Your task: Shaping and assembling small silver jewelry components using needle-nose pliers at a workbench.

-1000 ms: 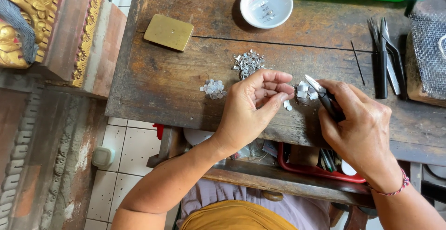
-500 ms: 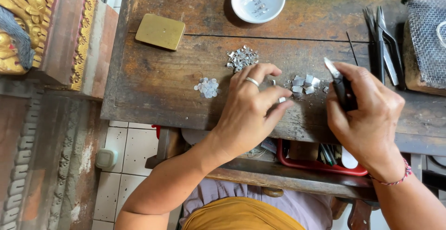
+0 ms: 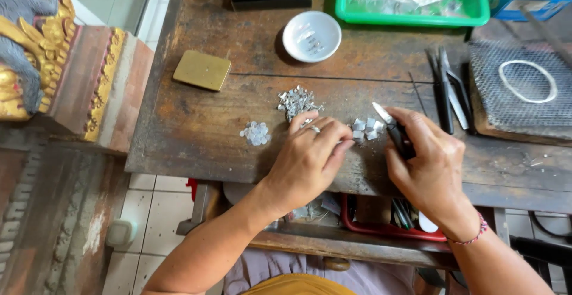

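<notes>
Nearest the bench edge, the left hand [image 3: 310,158] lies palm down on the worn wooden table [image 3: 179,134], a ring on one finger, fingers bunched narrow with the tips pressed toward a small cluster of square silver pieces [image 3: 366,129]; whether a piece is pinched between them I cannot tell. Right beside it, the right hand [image 3: 426,164] is wrapped around a pair of black-handled snips [image 3: 393,129], the blade tip poking out just above those squares. A woven bracelet sits on that wrist. Under the table edge, a red tray [image 3: 381,228] peeks out between the arms.

A bit left, a little heap of round silver discs [image 3: 255,133] rests alone. Just beyond the left knuckles, a pile of silver scraps [image 3: 297,101]. Off to the right, tweezers and pliers [image 3: 448,89] lie side by side, next to a wire mesh pad [image 3: 518,86] with a white ring on it.

Further back: a brass block [image 3: 202,70], a white bowl [image 3: 311,36], and a green tray [image 3: 411,0] at the far edge.
</notes>
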